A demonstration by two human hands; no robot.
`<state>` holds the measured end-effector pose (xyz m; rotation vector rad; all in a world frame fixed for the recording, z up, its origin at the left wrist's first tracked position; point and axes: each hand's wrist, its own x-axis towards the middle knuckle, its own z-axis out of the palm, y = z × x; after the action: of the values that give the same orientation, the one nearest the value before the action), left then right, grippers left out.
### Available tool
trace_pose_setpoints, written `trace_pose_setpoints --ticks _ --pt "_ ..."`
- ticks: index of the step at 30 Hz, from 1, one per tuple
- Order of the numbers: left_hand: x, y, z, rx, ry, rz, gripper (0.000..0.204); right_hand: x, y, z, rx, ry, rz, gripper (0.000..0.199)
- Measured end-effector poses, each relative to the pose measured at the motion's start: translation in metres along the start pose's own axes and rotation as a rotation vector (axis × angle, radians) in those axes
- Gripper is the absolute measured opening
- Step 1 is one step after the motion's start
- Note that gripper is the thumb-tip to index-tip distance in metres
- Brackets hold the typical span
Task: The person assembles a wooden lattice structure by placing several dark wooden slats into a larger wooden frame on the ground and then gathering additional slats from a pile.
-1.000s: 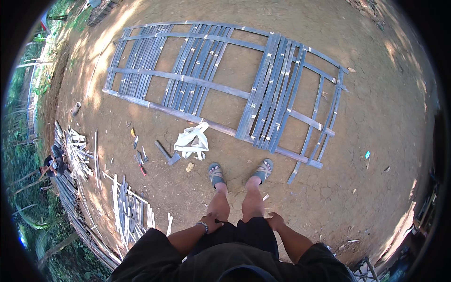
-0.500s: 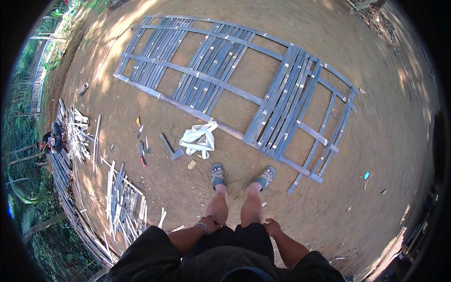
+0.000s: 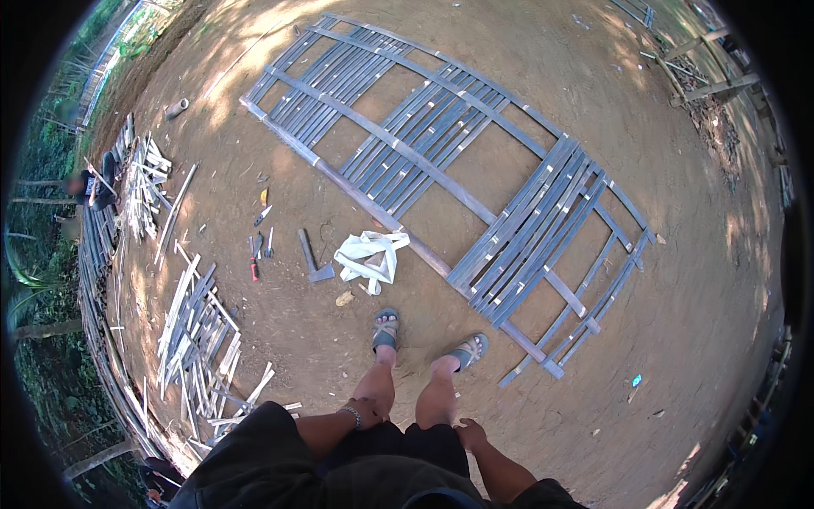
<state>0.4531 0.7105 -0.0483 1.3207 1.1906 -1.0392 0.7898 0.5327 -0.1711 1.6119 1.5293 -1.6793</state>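
Note:
My left hand (image 3: 366, 412), with a bracelet at its wrist, lies on my left leg near the knee. Against the other leg rests my right hand (image 3: 471, 435); both hands are open and hold nothing. Beyond my sandalled feet, a white bag or cloth (image 3: 383, 248) lies crumpled on the ground beside a hatchet (image 3: 312, 257). A knife (image 3: 263, 215) and a red-handled tool (image 3: 253, 268) lie farther left. Across the far ground stretches a large frame of dark slats (image 3: 441, 125), probably bamboo, with a thick pole (image 3: 360, 197) along its near side.
Loose split strips (image 3: 197, 327) are heaped at the left, with a second pile (image 3: 147, 187) behind them. Long poles (image 3: 95, 293) edge the ground there, where a person (image 3: 102, 184) sits. A short tube (image 3: 176, 109) lies farther back. Wooden posts (image 3: 716, 87) stand at the far right.
The view has turned, so the slatted frame now slants more steeply and the left piles sit differently in view. My hands remain on my legs.

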Motion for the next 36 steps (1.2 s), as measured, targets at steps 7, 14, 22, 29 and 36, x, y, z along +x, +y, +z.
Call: trace_pose_setpoints --ticks 7,14,22,29,36 --pt "-0.002 -0.003 -0.002 0.000 -0.015 0.025 0.069 0.001 -0.016 -0.017 -0.110 -0.010 -0.073 0.034" --pt "0.006 -0.008 0.007 0.048 -0.019 0.048 0.056 -0.009 -0.043 -0.042 -0.228 -0.016 -0.143 0.036" --pt "0.015 -0.018 0.005 0.051 -0.012 0.034 0.062 -0.007 -0.043 -0.049 -0.184 -0.083 -0.055 0.036" --pt "0.027 -0.036 0.008 -0.022 -0.031 0.052 0.071 -0.016 -0.066 -0.054 -0.024 -0.055 0.053 0.037" --pt "0.054 -0.065 0.030 -0.044 0.001 0.099 0.071 -0.009 -0.088 -0.049 -0.344 -0.066 -0.173 0.038"
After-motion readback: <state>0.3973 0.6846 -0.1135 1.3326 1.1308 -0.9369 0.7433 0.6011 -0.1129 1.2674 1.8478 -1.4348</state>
